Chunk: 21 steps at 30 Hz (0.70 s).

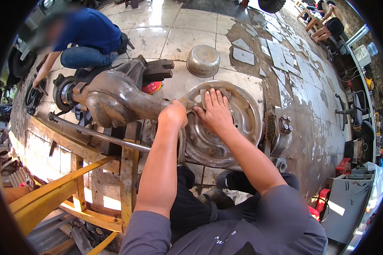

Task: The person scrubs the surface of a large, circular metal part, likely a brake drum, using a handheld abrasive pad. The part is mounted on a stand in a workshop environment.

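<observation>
A rusty axle housing (119, 97) with a bulging round middle lies across the left centre, its tube reaching toward a round metal brake backing plate (247, 102). My left hand (173, 114) is closed in a fist at the plate's left edge, beside the tube's end. What it grips is mostly hidden; a small flat tan piece (186, 103) shows just past its fingers. My right hand (217, 109) lies flat on the upper face of the plate, fingers stretched out. Under its fingertips the edge of another thin, light piece (203, 98) shows.
A metal bowl (203, 61) stands beyond the plate. To its right is a toothed hub part (280, 132). A yellow frame (72, 182) and a long metal bar (98, 135) lie at the left. Another person (89, 38) crouches at the far left. A grey cabinet (347, 204) stands at right.
</observation>
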Each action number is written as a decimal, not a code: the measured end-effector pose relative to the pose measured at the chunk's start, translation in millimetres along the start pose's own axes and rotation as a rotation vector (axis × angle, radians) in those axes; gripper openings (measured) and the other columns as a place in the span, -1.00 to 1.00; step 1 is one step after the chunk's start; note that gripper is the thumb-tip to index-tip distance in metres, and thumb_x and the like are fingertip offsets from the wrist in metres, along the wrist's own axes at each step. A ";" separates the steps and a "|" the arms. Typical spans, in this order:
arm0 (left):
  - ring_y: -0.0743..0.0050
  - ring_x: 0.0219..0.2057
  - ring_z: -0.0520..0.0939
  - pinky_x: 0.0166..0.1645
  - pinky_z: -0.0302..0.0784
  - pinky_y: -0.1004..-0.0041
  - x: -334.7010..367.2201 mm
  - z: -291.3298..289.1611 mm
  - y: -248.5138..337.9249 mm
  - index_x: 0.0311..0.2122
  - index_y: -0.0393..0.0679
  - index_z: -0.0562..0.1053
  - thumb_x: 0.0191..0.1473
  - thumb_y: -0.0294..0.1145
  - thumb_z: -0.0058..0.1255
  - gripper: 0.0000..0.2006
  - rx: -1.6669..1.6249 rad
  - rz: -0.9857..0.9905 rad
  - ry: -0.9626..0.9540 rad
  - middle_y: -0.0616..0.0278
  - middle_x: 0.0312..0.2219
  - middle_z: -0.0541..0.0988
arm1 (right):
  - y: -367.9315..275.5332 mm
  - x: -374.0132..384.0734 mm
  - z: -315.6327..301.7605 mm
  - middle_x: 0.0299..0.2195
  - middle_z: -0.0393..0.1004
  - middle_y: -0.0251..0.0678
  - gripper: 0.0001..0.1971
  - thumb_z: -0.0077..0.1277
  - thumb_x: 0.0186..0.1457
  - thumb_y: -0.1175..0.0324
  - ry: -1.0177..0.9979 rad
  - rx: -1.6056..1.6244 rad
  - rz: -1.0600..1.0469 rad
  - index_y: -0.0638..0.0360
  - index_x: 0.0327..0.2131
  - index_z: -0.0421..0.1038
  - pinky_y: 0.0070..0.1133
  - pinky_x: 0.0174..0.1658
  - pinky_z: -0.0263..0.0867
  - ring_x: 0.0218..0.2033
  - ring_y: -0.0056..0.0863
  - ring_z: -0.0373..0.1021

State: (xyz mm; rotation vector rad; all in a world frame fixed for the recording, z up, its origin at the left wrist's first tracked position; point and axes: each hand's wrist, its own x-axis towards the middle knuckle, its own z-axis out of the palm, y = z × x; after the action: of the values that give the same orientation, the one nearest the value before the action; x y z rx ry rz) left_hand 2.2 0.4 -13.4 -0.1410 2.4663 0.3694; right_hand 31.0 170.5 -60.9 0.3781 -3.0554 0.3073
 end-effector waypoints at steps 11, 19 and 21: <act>0.03 0.07 0.57 0.10 0.52 0.23 -7.3 -7.6 3.4 0.17 -0.36 0.25 0.01 -0.44 0.08 -0.41 -0.004 -0.010 -0.005 -0.15 0.01 0.54 | 4.4 6.9 5.7 0.33 0.02 0.12 -0.19 -0.29 0.28 -0.21 0.016 0.009 0.031 0.40 0.27 0.08 -0.15 0.37 -0.16 0.37 0.04 -0.07; 0.02 0.05 0.58 0.08 0.53 0.23 -0.5 -1.8 2.7 0.17 -0.37 0.24 0.00 -0.44 0.10 -0.40 0.009 -0.009 -0.020 -0.15 -0.01 0.56 | 4.2 -20.2 2.4 0.32 0.05 0.10 -0.19 -0.23 0.24 -0.22 0.053 -0.008 -0.036 0.39 0.24 0.14 -0.13 0.36 -0.12 0.37 -0.01 -0.04; 0.03 0.04 0.59 0.07 0.53 0.24 -4.4 -3.3 3.8 0.16 -0.37 0.25 -0.02 -0.45 0.11 -0.39 -0.002 -0.014 -0.016 -0.15 -0.02 0.56 | 4.3 -0.5 4.8 0.32 0.05 0.09 -0.22 -0.23 0.26 -0.19 0.050 -0.002 -0.013 0.37 0.25 0.13 -0.14 0.37 -0.13 0.37 0.00 -0.04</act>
State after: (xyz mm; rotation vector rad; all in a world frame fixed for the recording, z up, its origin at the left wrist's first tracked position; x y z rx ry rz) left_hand 3.0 3.1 -7.3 -0.1554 2.4481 0.3661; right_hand 30.3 173.8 -66.4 0.3835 -3.0033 0.3081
